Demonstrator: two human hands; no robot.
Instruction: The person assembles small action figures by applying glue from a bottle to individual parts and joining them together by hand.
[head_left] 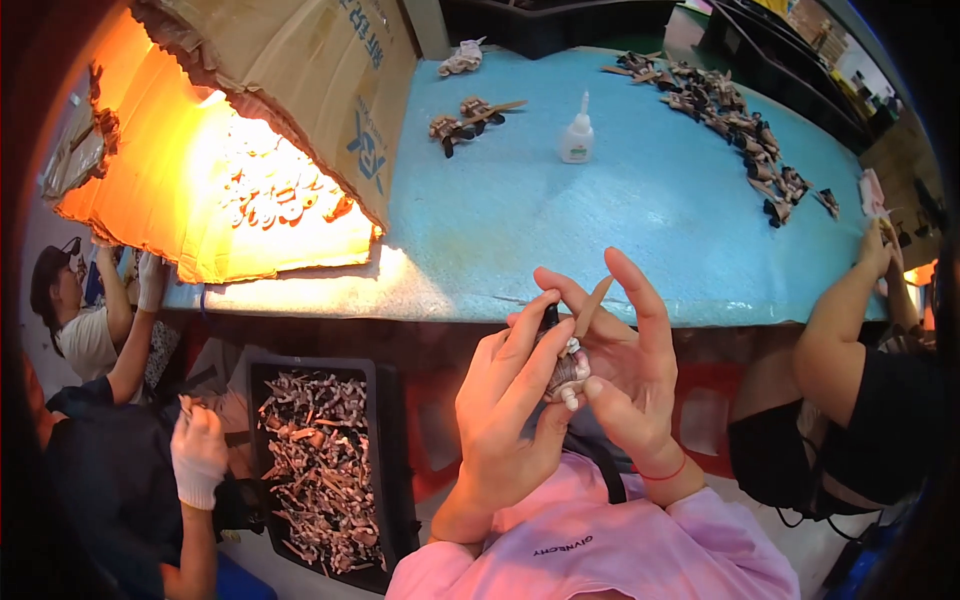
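In front of my chest, just off the near edge of the table, a small painted figurine [568, 373] is pinched between both hands. It has a dark striped body, pale knobs at its lower end, a black part at the top and a flat tan blade-like piece jutting upward. My left hand [510, 378] grips it from the left, fingertips over the black part. My right hand [635, 375] presses its thumb against the lower right side, with its index finger raised. Fingers cover part of the figurine. A white squeeze bottle with a thin nozzle [577, 140] stands upright on the table beyond.
On the blue tabletop [500, 220], several figurines [735, 125] lie in a curved row at right, others [465, 122] farther left. A torn cardboard box [300, 100] encloses brightly lit pieces. A black crate [385, 450] of figurines stands left below. Co-workers sit at both sides.
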